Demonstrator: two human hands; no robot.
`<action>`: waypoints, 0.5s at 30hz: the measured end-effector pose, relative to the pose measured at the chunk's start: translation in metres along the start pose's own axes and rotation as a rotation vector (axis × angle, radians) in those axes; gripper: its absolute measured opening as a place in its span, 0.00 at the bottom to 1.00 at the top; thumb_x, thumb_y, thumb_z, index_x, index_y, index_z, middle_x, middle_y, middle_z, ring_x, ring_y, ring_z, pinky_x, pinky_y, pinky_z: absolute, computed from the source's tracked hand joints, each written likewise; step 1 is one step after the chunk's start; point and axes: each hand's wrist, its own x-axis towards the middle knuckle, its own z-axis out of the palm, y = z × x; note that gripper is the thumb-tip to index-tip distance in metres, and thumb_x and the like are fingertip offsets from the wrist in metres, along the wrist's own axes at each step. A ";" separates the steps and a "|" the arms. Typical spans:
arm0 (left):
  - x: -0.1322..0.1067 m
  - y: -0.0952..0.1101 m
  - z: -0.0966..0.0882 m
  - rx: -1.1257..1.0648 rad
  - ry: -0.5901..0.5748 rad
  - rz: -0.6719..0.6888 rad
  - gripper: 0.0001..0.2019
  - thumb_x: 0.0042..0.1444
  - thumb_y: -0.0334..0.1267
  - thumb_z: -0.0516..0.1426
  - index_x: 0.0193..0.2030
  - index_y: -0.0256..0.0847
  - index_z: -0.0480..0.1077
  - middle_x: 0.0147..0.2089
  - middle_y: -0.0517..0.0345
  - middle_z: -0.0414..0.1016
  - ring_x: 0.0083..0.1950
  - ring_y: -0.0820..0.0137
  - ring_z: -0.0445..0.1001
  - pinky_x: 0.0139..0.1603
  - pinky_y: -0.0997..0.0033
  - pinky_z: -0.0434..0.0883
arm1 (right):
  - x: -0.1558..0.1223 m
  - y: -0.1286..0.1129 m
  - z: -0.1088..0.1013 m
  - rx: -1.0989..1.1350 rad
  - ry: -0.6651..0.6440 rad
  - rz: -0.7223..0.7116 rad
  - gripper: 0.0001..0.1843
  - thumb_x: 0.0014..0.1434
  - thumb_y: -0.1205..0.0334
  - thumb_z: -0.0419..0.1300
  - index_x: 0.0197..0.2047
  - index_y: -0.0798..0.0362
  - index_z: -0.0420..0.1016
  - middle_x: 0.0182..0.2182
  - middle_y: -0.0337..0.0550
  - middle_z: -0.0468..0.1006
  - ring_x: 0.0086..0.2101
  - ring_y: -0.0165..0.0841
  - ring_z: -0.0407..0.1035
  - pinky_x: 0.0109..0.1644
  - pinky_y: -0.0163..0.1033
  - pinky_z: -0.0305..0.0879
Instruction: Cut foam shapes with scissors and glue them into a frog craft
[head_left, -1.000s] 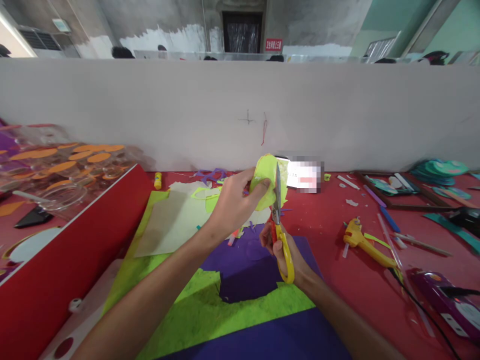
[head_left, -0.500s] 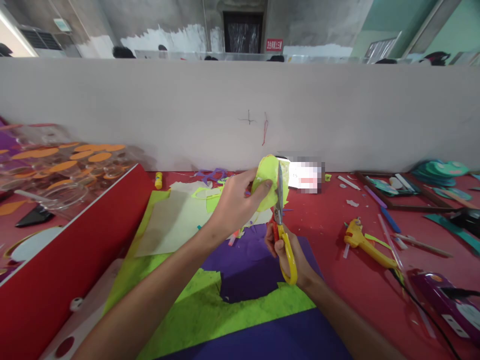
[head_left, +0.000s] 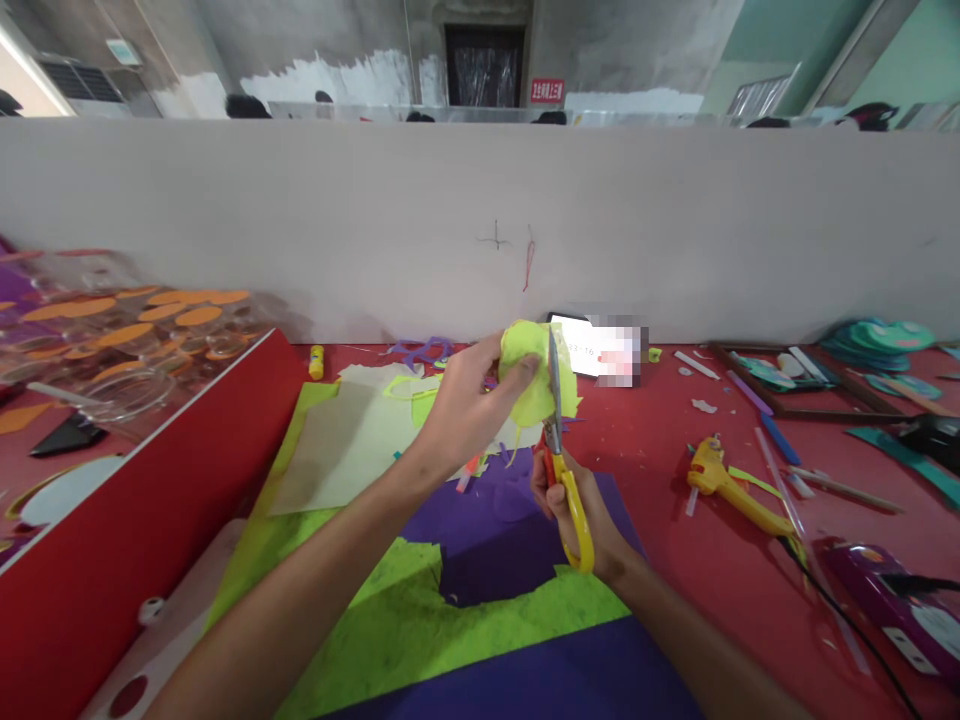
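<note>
Ylw glue gun [head_left: 729,481] nr purple device [head_left: 862,585], R side; brn frame [head_left: 840,413] further back.

Left grip [head_left: 472,390] pinched, right grip [head_left: 598,515] curled

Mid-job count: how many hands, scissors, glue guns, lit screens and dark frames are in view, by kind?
Hands: 2, the left hand pinching a yellow-green piece, the right hand on the scissors
Scissors: 1 pair
Glue gun: 1, yellow
Lit screen: 1, partly blurred
Dark frame: 1
Total: 6
</note>
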 end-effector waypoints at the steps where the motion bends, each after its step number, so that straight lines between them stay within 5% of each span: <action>1: 0.000 -0.001 0.000 0.003 -0.004 -0.001 0.13 0.66 0.44 0.56 0.33 0.39 0.66 0.30 0.61 0.66 0.30 0.75 0.62 0.30 0.74 0.61 | 0.000 0.000 0.000 0.015 0.008 -0.006 0.32 0.62 0.26 0.52 0.36 0.50 0.64 0.23 0.31 0.59 0.22 0.27 0.53 0.25 0.36 0.51; 15: -0.002 -0.002 0.005 0.079 -0.065 -0.036 0.11 0.65 0.42 0.54 0.34 0.38 0.69 0.31 0.60 0.70 0.32 0.74 0.68 0.33 0.74 0.66 | 0.000 0.007 0.000 0.110 0.034 -0.013 0.29 0.63 0.29 0.54 0.37 0.50 0.65 0.24 0.32 0.58 0.23 0.27 0.52 0.24 0.35 0.50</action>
